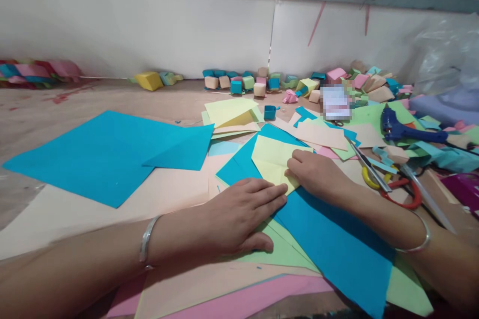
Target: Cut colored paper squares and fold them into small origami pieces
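Note:
A creased pale yellow paper [275,158] lies on a long blue sheet [337,239] in front of me. My left hand [243,214] lies flat, fingers extended, with its fingertips on the lower edge of the yellow paper. At that paper's right edge, my right hand [312,172] has its fingers curled and pressed together on it. Under my left hand are light green sheets [288,244]. Another large blue sheet [101,152] is at the left, over peach paper [179,184].
Small folded paper cubes [235,84] line the wall. A blue glue gun [402,127], red-and-yellow scissors [406,194] and a cutter [368,164] lie at the right among paper scraps. Pink sheets [262,294] are near the front edge.

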Tool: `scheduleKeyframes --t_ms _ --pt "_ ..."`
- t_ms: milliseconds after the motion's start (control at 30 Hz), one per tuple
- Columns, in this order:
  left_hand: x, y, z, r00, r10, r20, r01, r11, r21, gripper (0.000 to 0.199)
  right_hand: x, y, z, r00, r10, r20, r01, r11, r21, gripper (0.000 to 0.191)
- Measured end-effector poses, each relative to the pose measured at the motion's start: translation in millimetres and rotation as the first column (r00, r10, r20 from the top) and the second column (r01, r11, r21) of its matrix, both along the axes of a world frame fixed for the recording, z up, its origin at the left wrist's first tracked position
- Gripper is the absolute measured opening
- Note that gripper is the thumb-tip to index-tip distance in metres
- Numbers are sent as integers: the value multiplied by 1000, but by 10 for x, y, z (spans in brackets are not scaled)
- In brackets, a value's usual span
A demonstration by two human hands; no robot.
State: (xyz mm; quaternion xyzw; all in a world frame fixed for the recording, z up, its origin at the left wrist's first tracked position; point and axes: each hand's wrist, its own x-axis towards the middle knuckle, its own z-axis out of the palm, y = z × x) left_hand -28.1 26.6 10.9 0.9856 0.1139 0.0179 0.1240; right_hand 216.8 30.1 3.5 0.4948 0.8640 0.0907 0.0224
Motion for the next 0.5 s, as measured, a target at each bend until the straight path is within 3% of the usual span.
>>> scheduleKeyframes --t_ms 300,500 --pt "34 -14 -39 1000 -10 -16 12 997 79 78 -81 -72 14 994 -55 93 37 981 190 23" --pt "41 -15 -4 1000 -16 -2 16 993 117 75 22 15 -3 988 -135 68 121 976 182 22"
